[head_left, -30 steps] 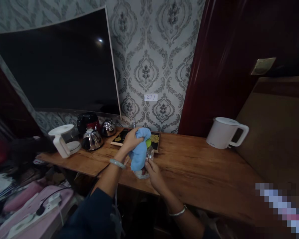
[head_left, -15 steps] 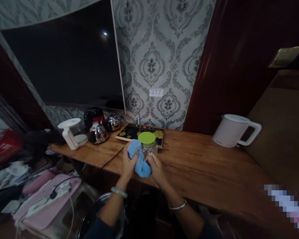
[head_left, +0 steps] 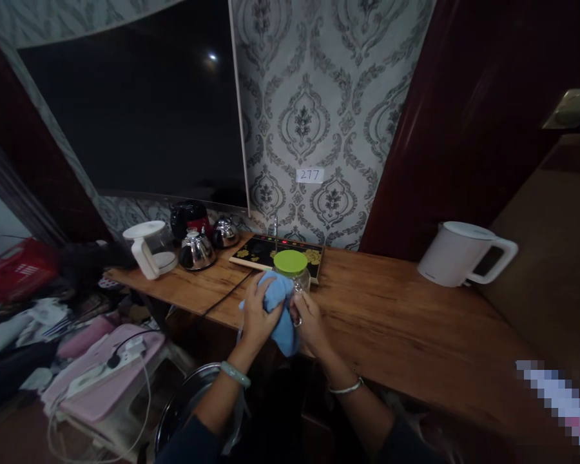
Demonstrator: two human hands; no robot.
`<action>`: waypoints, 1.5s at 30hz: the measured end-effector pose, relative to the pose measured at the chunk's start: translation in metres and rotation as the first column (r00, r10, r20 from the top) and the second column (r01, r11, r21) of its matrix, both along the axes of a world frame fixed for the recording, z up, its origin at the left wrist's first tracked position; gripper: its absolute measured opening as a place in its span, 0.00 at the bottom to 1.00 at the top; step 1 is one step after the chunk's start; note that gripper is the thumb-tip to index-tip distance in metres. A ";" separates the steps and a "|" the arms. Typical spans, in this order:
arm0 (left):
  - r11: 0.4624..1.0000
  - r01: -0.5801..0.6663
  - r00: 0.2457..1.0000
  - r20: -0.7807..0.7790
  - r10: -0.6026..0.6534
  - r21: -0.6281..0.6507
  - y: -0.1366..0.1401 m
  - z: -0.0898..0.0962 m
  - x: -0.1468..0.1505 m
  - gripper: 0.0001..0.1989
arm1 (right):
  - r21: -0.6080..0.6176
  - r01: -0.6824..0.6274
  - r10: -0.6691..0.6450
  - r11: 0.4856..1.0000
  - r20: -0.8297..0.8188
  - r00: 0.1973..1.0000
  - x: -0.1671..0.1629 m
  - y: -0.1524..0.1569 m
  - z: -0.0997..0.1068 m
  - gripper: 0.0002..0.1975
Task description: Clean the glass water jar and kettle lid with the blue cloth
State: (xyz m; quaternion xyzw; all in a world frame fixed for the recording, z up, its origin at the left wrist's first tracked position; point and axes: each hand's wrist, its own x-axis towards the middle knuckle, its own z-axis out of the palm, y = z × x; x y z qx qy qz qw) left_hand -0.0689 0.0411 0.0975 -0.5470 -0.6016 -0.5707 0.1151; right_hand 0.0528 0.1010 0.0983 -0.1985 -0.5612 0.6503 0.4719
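My left hand (head_left: 258, 314) is closed around a soft blue cloth (head_left: 285, 333), which bunches up between my hands and hangs down in front of the table edge. Against the cloth's right side my right hand (head_left: 312, 320) is closed in a pinch. A small shiny bit shows at its fingers, too small to name. Just behind both hands stands a clear jar with a lime-green lid (head_left: 290, 261), upright at the tray's front edge. Cloth and fingers hide most of the jar's body.
A black tea tray (head_left: 251, 254) with gold flowers lies behind the jar. Shiny kettles (head_left: 196, 251) and a glass pot with white handle (head_left: 147, 258) stand left, a white electric kettle (head_left: 457, 254) right. Below left are a pink stool (head_left: 101, 386) with a power strip and a metal bin (head_left: 167, 412).
My left hand has brought the cloth rightward, up against my right hand, and the cloth is spread differently. The whole view has shifted slightly.
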 end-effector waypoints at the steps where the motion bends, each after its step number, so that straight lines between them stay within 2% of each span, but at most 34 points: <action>1: 1.000 0.018 1.000 -0.008 -0.018 -0.008 0.003 0.003 0.002 0.23 | -0.014 0.009 -0.009 1.000 0.002 1.000 0.003 0.003 0.001 0.25; 4: 0.998 0.061 0.998 0.027 -0.061 0.005 0.010 0.004 0.005 0.23 | -0.045 0.017 -0.015 0.999 0.027 1.000 0.017 0.014 0.002 0.24; 8: 0.996 0.072 0.958 0.276 -0.082 0.046 0.020 0.002 0.000 0.20 | -0.029 0.038 -0.036 0.999 0.059 0.998 0.035 0.032 0.006 0.23; 14: 0.972 0.233 0.759 0.625 -0.181 -0.002 0.031 0.014 -0.019 0.24 | -0.038 0.031 -0.028 0.999 0.080 0.996 0.048 0.053 0.008 0.26; 17: 0.989 0.119 0.687 0.712 -0.149 0.092 0.031 0.025 -0.030 0.25 | -0.038 0.022 -0.019 0.999 0.078 0.997 0.049 0.057 0.007 0.25; 19: 0.986 0.054 0.689 0.709 -0.153 0.160 0.032 0.032 -0.035 0.26 | -0.037 0.015 -0.012 0.999 0.076 0.997 0.049 0.057 0.005 0.25; 20: 0.983 0.060 0.695 0.699 -0.168 0.176 0.034 0.034 -0.036 0.27 | -0.037 0.015 -0.012 0.999 0.073 0.997 0.049 0.057 0.005 0.25; 21: 0.980 0.098 0.697 0.691 -0.193 0.175 0.036 0.036 -0.036 0.28 | -0.038 0.017 -0.015 0.999 0.068 0.998 0.048 0.057 0.004 0.25; 23: 0.957 0.262 0.656 0.704 -0.273 0.127 0.045 0.036 -0.033 0.30 | -0.036 0.032 -0.030 0.999 0.057 0.998 0.048 0.058 0.003 0.25; 26: 0.847 0.525 0.490 0.786 -0.378 0.080 0.058 0.031 -0.028 0.31 | -0.019 0.053 -0.051 0.998 0.062 0.997 0.047 0.059 0.001 0.26; 28: 0.807 0.580 0.395 0.828 -0.398 0.111 0.065 0.026 -0.027 0.32 | -0.016 0.056 -0.055 0.998 0.072 0.996 0.047 0.060 0.000 0.26; 30: 0.824 0.550 0.372 0.844 -0.387 0.136 0.070 0.021 -0.027 0.32 | -0.023 0.055 -0.053 0.998 0.074 0.996 0.047 0.060 -0.001 0.26; 34: 0.892 0.426 0.436 0.830 -0.348 0.151 0.071 0.009 -0.024 0.30 | -0.025 0.049 -0.048 0.998 0.068 0.997 0.047 0.058 -0.001 0.26; 37: 0.937 0.317 0.527 0.793 -0.304 0.149 0.065 -0.007 -0.014 0.26 | -0.019 0.051 -0.050 0.999 0.063 0.997 0.047 0.057 -0.001 0.26; 42: 0.989 0.135 0.780 0.610 -0.140 0.055 0.041 -0.035 0.013 0.24 | -0.011 0.049 -0.048 0.999 0.051 0.998 0.045 0.057 -0.002 0.26; 45: 0.999 -0.003 0.939 0.344 -0.016 0.054 0.025 -0.032 0.034 0.23 | 0.008 0.060 -0.061 0.998 0.044 0.997 0.046 0.057 -0.003 0.25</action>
